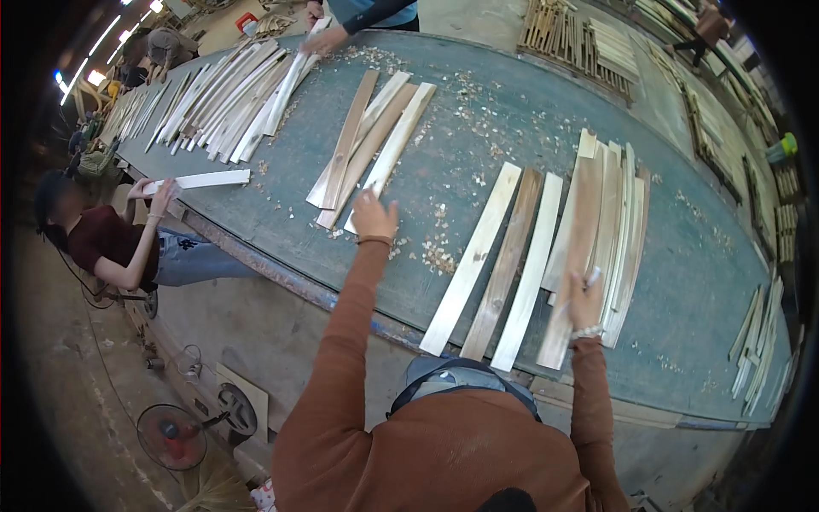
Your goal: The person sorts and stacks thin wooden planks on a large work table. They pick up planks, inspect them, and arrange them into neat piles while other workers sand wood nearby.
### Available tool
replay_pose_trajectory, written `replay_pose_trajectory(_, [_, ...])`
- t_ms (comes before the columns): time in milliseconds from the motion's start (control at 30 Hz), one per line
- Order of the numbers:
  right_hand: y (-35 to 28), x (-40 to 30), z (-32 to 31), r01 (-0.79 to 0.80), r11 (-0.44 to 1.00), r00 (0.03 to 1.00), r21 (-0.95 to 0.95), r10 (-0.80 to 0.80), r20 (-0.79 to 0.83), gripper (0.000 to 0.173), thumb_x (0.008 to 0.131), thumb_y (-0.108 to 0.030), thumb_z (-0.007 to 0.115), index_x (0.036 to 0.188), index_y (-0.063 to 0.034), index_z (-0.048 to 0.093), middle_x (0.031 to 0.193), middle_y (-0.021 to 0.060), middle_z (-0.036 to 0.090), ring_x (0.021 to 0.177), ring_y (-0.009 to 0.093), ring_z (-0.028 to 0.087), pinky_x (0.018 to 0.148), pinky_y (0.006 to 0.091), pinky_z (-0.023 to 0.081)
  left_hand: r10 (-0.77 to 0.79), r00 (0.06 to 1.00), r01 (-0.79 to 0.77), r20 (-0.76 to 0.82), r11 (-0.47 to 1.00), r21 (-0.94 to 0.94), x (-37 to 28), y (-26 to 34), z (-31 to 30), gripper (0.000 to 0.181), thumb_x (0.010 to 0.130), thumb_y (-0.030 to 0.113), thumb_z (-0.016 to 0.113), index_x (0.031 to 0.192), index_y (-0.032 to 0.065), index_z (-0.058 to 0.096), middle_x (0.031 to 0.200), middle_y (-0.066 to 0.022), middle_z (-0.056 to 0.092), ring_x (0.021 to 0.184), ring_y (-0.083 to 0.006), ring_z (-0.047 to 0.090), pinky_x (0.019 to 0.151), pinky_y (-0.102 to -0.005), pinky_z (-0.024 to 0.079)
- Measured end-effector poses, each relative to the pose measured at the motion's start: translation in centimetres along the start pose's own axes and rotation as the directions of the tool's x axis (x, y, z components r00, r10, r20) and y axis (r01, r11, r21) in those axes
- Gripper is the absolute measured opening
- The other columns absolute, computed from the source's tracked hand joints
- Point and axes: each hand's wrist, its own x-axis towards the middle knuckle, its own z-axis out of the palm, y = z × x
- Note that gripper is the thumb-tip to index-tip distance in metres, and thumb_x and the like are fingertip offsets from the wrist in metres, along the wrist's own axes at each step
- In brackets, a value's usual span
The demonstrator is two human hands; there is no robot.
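My left hand [375,216] is over the near part of a pale wooden board [404,137], fingers and thumb apart. Just left of it, several more boards, among them a brown one [352,137], lie partly crossed. In my right hand [585,306] is a small whitish stick [593,276], possibly a marker or chalk. That hand rests at the near part of a brown board [581,217], which lies over a loose stack of boards [611,224]. Between my hands, a pale knotted board [475,256], a brown board [505,269] and another pale board [530,269] lie side by side.
Wood chips [438,256] are scattered over the green tabletop [473,134]. Across it, a co-worker's hand [325,41] touches a board beside a long pile [224,96]. At left, a seated person [115,240] holds a pale board [211,181]. A fan [171,435] stands below.
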Motion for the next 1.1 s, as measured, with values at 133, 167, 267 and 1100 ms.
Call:
replay_pose_trajectory(133, [-0.9, 2.6, -3.1, 0.143, 0.803, 0.865, -0.579, -0.386, -0.321, 0.033, 0.079, -0.025, 0.063, 0.083, 0.0026, 0.044, 0.071, 0.0069, 0.048, 0.066, 0.018, 0.047, 0.059, 0.0318, 0.039, -0.178, 0.915, 0.178, 0.363, 0.983, 0.033, 2.1, -2.2, 1.0, 0.059, 0.071, 0.039, 0.064, 0.109, -0.0015, 0.045, 0.101, -0.0216, 0.054, 0.094, -0.0366, 0.052, 0.082, -0.0426, 0.041])
replay_pose_trajectory(167, [0.5, 3.3, -1.1, 0.188, 0.967, 0.933, -0.173, -0.231, -0.276, 0.036, 0.078, -0.029, 0.063, 0.083, 0.0019, 0.045, 0.073, 0.0077, 0.050, 0.065, 0.018, 0.049, 0.058, 0.0307, 0.041, -0.178, 0.856, 0.275, 0.485, 0.952, -0.135, 1.3, -1.5, 1.4, 0.052, 0.071, 0.033, 0.066, 0.103, -0.0028, 0.044, 0.090, -0.0194, 0.057, 0.081, -0.0332, 0.058, 0.070, -0.0414, 0.047])
replay_pose_trajectory(267, [-3.4, 1.9, 5.9, -0.428, 0.880, 0.873, 0.207, 0.344, 0.346, 0.040, 0.078, -0.038, 0.063, 0.087, -0.0013, 0.049, 0.075, 0.0078, 0.056, 0.060, 0.017, 0.054, 0.054, 0.0266, 0.045, 0.013, 0.606, 0.622, 0.796, 0.616, -0.484, -3.4, 8.3, -2.4, 0.046, 0.069, 0.024, 0.071, 0.097, -0.0027, 0.045, 0.083, -0.0160, 0.057, 0.068, -0.0220, 0.059, 0.058, -0.0338, 0.049])
replay_pose_trajectory(1100, [-8.5, -2.8, 6.7, -0.355, 0.809, 0.922, 0.468, 0.218, 0.321, 0.031, 0.079, -0.021, 0.063, 0.100, -0.0013, 0.053, 0.090, 0.0061, 0.058, 0.079, 0.012, 0.055, 0.064, 0.0236, 0.044, -0.039, 0.640, 0.765, 0.767, 0.125, -0.632, -1.7, 1.0, -4.9, 0.049, 0.070, 0.020, 0.062, 0.106, -0.0045, 0.040, 0.092, -0.0144, 0.055, 0.077, -0.0241, 0.058, 0.070, -0.0324, 0.049])
